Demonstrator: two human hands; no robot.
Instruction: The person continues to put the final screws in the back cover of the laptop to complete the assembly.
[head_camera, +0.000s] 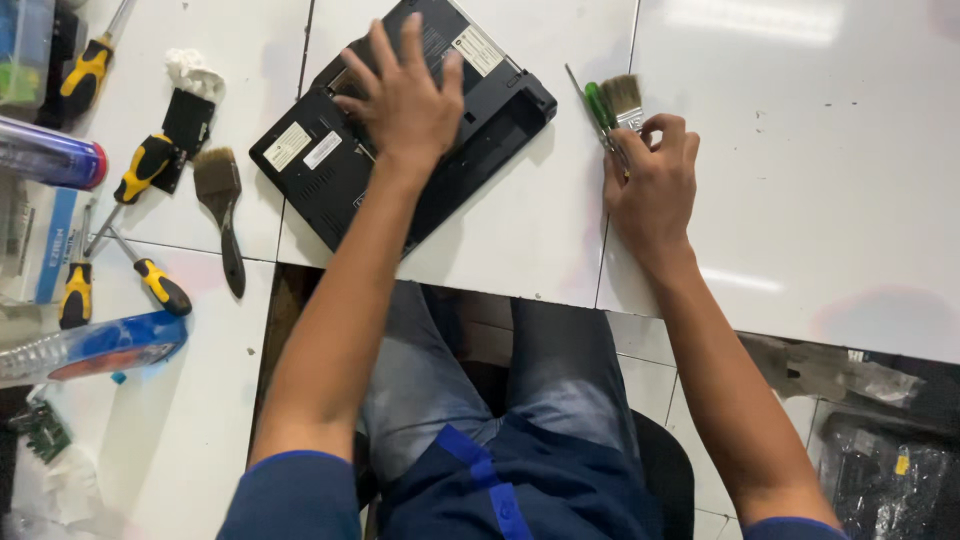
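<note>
Black plastic, underside up: the laptop (400, 130) lies askew on the white worktop (820, 180), at about twelve o'clock from the person's lap. The left hand (405, 95) rests flat on its base, fingers spread, pressing down rather than gripping anything. Pale stickers show on the case to either side of that hand.

At two o'clock, just beside the laptop's right corner, the right hand (655, 185) has its grip curled round the handle of a small brush (622, 100), bristles pointing away from the person. A green-handled screwdriver (598, 105) lies alongside the brush, touching or nearly so; whether the fingers hold it too, I cannot tell.

Out at ten o'clock, well apart from the laptop, a larger dark brush (222, 205) lies with its handle toward the person. Around it are several yellow-and-black screwdrivers (145, 165), one near the top edge, others lower at nine o'clock. A blue bottle (95, 348) lies on its side at eight o'clock. A crumpled white tissue (192, 72) sits at eleven o'clock.
</note>
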